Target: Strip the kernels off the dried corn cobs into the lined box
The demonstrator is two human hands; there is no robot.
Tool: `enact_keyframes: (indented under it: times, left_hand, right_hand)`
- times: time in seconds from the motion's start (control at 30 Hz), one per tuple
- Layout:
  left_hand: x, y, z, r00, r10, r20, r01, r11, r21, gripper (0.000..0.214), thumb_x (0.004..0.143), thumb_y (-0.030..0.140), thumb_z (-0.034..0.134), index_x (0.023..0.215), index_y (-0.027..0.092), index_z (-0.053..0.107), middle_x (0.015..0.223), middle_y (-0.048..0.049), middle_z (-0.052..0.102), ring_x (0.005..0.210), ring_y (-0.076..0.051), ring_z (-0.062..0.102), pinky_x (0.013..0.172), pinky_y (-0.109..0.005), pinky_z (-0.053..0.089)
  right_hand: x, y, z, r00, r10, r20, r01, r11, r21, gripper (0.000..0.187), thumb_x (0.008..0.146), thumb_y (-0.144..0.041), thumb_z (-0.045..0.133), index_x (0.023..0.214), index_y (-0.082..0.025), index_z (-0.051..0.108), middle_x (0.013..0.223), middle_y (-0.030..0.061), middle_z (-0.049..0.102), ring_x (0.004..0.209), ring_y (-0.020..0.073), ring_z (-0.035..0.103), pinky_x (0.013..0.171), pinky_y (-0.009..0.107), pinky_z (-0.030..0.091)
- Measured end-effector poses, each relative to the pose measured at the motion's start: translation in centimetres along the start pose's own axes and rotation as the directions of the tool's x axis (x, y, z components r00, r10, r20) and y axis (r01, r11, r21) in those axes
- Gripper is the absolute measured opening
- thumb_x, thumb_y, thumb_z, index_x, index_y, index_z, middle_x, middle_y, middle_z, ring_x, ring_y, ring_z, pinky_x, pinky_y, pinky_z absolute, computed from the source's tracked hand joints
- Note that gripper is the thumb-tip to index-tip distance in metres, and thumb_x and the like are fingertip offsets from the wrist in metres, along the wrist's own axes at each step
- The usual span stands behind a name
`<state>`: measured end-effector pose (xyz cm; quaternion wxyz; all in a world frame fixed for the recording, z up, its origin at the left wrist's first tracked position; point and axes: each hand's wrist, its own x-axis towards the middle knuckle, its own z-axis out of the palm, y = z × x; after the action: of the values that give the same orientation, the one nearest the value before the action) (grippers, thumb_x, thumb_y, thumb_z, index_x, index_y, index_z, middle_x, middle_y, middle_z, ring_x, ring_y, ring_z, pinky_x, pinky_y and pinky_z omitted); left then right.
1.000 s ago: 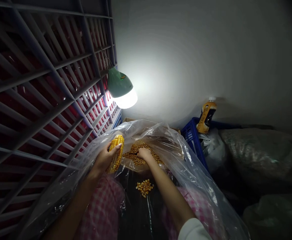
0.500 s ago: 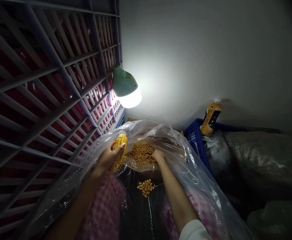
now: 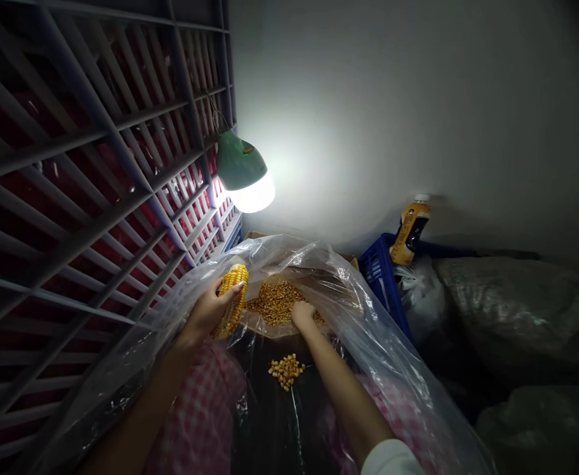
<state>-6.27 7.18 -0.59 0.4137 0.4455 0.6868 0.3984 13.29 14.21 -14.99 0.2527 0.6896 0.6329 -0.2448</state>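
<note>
My left hand point(image 3: 213, 307) is wrapped round a corn cob point(image 3: 234, 300), thumb across its front. The cob is yellow, held tilted with its pale end up, and rows of kernels are on its visible side. My right hand point(image 3: 303, 314) is closed like a fist at the near right edge of a heap of loose corn kernels point(image 3: 276, 300). Its fingertips face away, so what it holds, if anything, is hidden. A smaller cluster of kernels point(image 3: 286, 371) lies nearer me on dark plastic between my knees.
Clear plastic sheeting point(image 3: 368, 310) surrounds the heap and drapes over my legs. A lit green lamp point(image 3: 244, 168) hangs from the slatted crate point(image 3: 121, 125) at left. On the right are a blue basket point(image 3: 383, 264), an orange-labelled bottle point(image 3: 410, 231) and a bulky sack point(image 3: 521, 303).
My right hand has shifted slightly left and nearer over the edge of the heap. The left hand keeps its grip on the cob. The whole view has drifted a little.
</note>
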Motion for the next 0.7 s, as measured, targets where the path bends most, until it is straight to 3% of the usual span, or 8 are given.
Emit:
enact_keyframes:
  times: [0.13,0.27,0.5,0.6,0.7]
  left_hand:
    - [0.1,-0.1,0.0,1.000,0.009,0.003,-0.009,1.000,0.005,0.063,0.066,0.059,0.063,0.107,0.011,0.065,0.095,-0.0089,0.070,0.085,-0.027,0.063,0.068,-0.030,0.048]
    - [0.2,-0.2,0.0,1.000,0.028,-0.004,-0.028,1.000,0.011,0.060,0.066,0.058,0.063,0.104,0.012,0.066,0.095,-0.0089,0.070,0.087,-0.027,0.063,0.070,-0.030,0.047]
    - [0.2,-0.3,0.0,1.000,0.019,-0.005,-0.018,0.999,0.030,0.061,0.067,0.059,0.062,0.105,0.012,0.065,0.093,-0.0080,0.070,0.082,-0.026,0.064,0.067,-0.029,0.046]
    - [0.1,-0.3,0.0,1.000,0.019,0.004,-0.019,0.999,0.046,0.062,0.068,0.058,0.061,0.108,0.011,0.064,0.097,-0.0092,0.070,0.085,-0.027,0.064,0.070,-0.031,0.047]
    - [0.0,-0.2,0.0,1.000,0.007,0.021,-0.008,0.999,0.052,0.061,0.070,0.058,0.060,0.110,0.011,0.063,0.101,-0.0102,0.068,0.091,-0.028,0.063,0.075,-0.032,0.046]
  right_hand:
    - [-1.4,-3.9,1.2,0.993,-0.105,0.051,0.106,0.994,-0.017,0.033,0.089,-0.033,0.056,0.118,-0.016,0.054,0.117,0.0085,0.057,0.099,0.0207,0.059,0.082,0.041,0.052]
    - [-1.8,-5.6,0.9,0.980,-0.175,0.094,0.179,0.983,-0.039,0.033,0.090,-0.032,0.056,0.118,-0.016,0.054,0.118,0.0082,0.057,0.099,0.0207,0.059,0.082,0.041,0.052]
    - [-0.2,-4.6,-1.4,0.947,-0.307,0.097,0.308,0.951,-0.002,0.032,0.090,-0.033,0.056,0.117,-0.017,0.055,0.118,0.0080,0.057,0.099,0.0206,0.059,0.083,0.041,0.051]
    - [-0.1,-3.9,-0.9,0.925,-0.376,0.053,0.374,0.926,0.049,0.031,0.090,-0.034,0.055,0.116,-0.018,0.056,0.118,0.0076,0.057,0.099,0.0202,0.059,0.083,0.040,0.051]
    - [-0.1,-3.0,0.2,0.944,-0.329,0.002,0.328,0.943,0.054,0.031,0.090,-0.034,0.054,0.117,-0.017,0.055,0.118,0.0080,0.057,0.100,0.0204,0.059,0.084,0.041,0.051]
